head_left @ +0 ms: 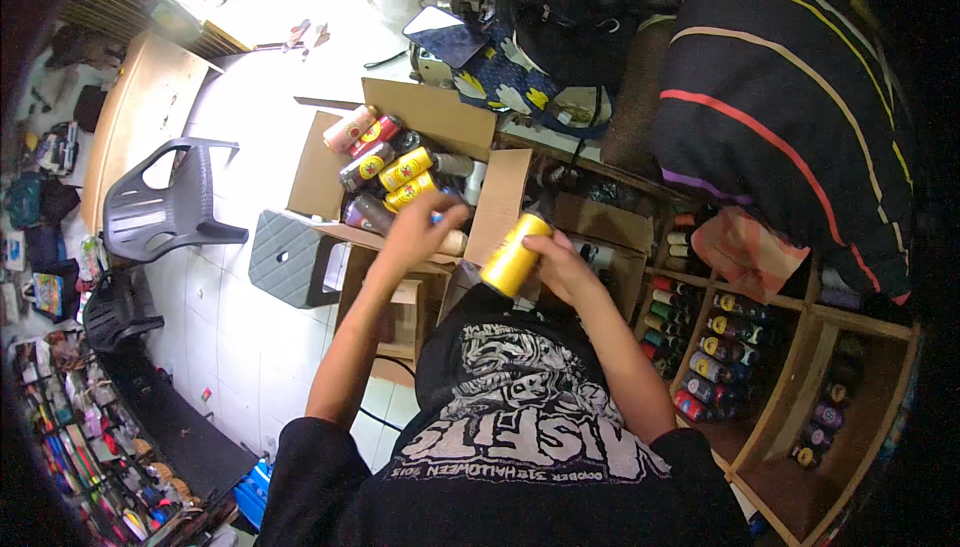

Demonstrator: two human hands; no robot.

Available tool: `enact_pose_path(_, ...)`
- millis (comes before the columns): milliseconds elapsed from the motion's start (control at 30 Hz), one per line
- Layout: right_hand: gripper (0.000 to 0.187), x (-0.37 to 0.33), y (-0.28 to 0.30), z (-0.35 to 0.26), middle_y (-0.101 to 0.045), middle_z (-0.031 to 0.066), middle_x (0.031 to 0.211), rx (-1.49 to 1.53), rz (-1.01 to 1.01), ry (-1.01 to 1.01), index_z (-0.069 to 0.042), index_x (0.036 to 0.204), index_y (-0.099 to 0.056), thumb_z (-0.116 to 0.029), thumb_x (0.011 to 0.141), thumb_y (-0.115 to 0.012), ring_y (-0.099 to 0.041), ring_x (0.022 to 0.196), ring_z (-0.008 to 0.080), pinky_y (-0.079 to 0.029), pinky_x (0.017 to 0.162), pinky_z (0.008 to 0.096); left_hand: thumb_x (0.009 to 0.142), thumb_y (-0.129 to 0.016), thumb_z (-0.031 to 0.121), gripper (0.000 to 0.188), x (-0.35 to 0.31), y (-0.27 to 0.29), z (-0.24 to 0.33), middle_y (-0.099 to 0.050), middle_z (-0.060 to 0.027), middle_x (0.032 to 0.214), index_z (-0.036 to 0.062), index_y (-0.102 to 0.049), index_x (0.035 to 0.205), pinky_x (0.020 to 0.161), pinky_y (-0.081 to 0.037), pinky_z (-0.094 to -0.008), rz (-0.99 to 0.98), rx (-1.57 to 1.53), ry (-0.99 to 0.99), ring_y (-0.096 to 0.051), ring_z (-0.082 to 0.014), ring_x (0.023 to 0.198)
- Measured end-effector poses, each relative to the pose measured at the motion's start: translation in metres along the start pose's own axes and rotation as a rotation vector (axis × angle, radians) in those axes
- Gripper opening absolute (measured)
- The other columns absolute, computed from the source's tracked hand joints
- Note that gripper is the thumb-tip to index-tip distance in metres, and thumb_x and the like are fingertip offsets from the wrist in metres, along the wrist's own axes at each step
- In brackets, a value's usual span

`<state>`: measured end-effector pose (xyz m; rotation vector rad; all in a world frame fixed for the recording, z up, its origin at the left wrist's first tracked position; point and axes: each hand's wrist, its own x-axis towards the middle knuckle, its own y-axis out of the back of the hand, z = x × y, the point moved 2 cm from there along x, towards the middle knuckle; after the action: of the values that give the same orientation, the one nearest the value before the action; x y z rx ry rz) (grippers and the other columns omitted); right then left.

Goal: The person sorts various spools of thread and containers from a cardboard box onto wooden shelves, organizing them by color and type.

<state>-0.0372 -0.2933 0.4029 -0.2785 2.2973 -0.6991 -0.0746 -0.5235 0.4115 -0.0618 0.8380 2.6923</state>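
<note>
My right hand (pixel 566 265) grips a yellow cylindrical thread spool (pixel 515 255) in front of my body, tilted, fingers wrapped round its side. My left hand (pixel 425 230) hangs over the near edge of an open cardboard box (pixel 312 169). It is smeared by motion; a bit of blue shows at its fingertips, and I cannot make out whether it holds anything. Inside the box lie several spools: yellow spools (pixel 408 169), a dark spool with a round label (pixel 367 166), a pink spool (pixel 350 129) and a grey spool (pixel 455 165). A cream spool end (pixel 453 242) shows beside my left hand.
Wooden shelving (pixel 805 347) on the right holds rows of spools (pixel 728 352). A second open carton (pixel 600 222) stands by my right arm. To the left are a grey stool (pixel 292 257) and a dark plastic chair (pixel 170 202). Striped black fabric (pixel 770 117) covers something at upper right.
</note>
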Motion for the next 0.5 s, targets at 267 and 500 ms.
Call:
enact_pose_path(267, 0.038, -0.036, 0.049, 0.004, -0.058, 0.0174, 0.100, 0.178, 0.024, 0.025, -0.002, 0.111, -0.045, -0.018, 0.079, -0.057, -0.058, 0.097, 0.0291, -0.043, 0.091, 0.0437, 0.061, -0.076, 0.033, 0.077, 0.054, 0.046, -0.101, -0.044, -0.0142, 0.119, 0.0077, -0.039, 0.124, 0.085, -0.038, -0.0525, 0.284, 0.950, 0.279, -0.042, -0.0327, 0.113)
enact_pose_path(500, 0.039, -0.057, 0.067, 0.002, -0.060, 0.0155, 0.099, 0.211, 0.107, 0.083, 0.000, 0.109, -0.049, -0.022, 0.079, -0.059, -0.059, 0.094, 0.0276, -0.046, 0.087, 0.0412, 0.061, -0.074, 0.036, 0.052, 0.070, 0.060, -0.116, -0.048, -0.0172, 0.107, 0.0057, -0.057, 0.100, 0.082, -0.038, -0.0508, 0.198, 0.933, -0.004, -0.048, -0.0339, 0.101)
